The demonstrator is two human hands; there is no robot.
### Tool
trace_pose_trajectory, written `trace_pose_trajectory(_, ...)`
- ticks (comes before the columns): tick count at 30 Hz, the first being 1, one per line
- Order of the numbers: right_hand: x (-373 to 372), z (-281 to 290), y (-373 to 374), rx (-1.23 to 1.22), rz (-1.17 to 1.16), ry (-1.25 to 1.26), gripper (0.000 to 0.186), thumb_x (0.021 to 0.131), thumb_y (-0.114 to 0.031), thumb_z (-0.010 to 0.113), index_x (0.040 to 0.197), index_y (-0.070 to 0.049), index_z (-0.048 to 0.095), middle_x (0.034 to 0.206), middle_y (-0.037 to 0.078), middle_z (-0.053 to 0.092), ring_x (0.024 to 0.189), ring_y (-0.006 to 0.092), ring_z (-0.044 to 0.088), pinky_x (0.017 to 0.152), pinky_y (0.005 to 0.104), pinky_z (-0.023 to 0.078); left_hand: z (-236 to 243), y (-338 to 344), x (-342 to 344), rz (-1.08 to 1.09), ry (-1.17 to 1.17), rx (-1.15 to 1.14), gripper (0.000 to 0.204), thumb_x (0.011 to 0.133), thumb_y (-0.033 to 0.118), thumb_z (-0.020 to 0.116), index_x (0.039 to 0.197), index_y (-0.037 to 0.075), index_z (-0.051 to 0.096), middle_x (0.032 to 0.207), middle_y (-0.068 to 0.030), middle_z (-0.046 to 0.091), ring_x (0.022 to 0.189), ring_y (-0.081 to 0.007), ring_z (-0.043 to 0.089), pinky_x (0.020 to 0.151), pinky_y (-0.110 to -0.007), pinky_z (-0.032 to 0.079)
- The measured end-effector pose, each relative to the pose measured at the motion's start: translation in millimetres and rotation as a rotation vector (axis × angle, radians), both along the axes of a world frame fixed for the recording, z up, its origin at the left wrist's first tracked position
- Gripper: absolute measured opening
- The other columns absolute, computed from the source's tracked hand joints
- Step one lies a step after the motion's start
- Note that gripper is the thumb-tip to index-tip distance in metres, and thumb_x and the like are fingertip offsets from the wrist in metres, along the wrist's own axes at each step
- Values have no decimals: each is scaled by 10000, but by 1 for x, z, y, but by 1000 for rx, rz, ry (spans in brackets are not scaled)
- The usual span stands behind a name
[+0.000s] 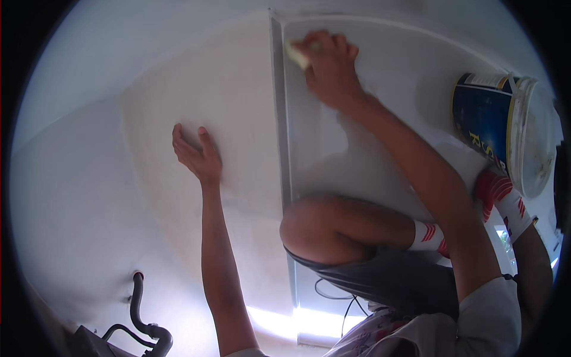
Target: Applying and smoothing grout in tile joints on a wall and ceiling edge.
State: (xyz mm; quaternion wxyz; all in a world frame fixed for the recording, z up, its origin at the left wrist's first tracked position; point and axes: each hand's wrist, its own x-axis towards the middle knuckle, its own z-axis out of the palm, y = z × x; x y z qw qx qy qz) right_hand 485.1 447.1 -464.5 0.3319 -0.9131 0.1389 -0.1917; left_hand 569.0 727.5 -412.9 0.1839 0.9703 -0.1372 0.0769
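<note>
My right hand (333, 70) is closed on a pale yellow sponge (297, 55), somewhat blurred. Hand and sponge are at the far end of the glossy grey surface (404, 77), close to the grey strip (277, 89) along its left border. To the left, my left hand (198, 156) is open on the beige wall panel (238, 89), thumb and fingers apart and nothing in them. Whether its palm presses flat on the panel is hard to see.
A blue and white bucket (483, 113) with a whitish lid stands at the right. My bent knee (309, 229) reaches the strip. Dark pipes (138, 303) come out of the wall at lower left. Thin black cables (351, 297) lie near my shorts.
</note>
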Motion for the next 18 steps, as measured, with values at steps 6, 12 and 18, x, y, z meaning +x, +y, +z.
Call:
trace_pose_trajectory(6, 23, -4, -5, -181, -122, -45, 302, 748, -55, 593, 1047, -84, 629, 1085, 88, 521, 1019, 267, 460, 817, 436, 343, -2, -9, -5, -9, -9, -158, 655, 882, 473, 522, 1301, -7, 368, 1323, -185, 397, 1235, -344, 336, 1031, -475, 231)
trace_pose_trajectory(12, -75, -2, 68, -38, 207, -66, 410, 683, 12, 559, 1055, -130, 658, 1118, 56, 515, 1066, 279, 424, 881, 459, 285, 1, 21, -76, -67, -16, -22, 700, 877, 484, 525, 1328, -11, 324, 1347, -201, 369, 1262, -360, 313, 1040, -486, 211)
trace_pose_trajectory(18, -60, 14, 15, 31, 78, -76, 487, 665, -91, 605, 1147, -157, 609, 1132, 35, 515, 1072, 280, 420, 861, 457, 285, -2, 12, -120, -127, 0, 50, 724, 879, 510, 496, 1347, -5, 294, 1387, -222, 323, 1310, -360, 276, 1062, -496, 167)
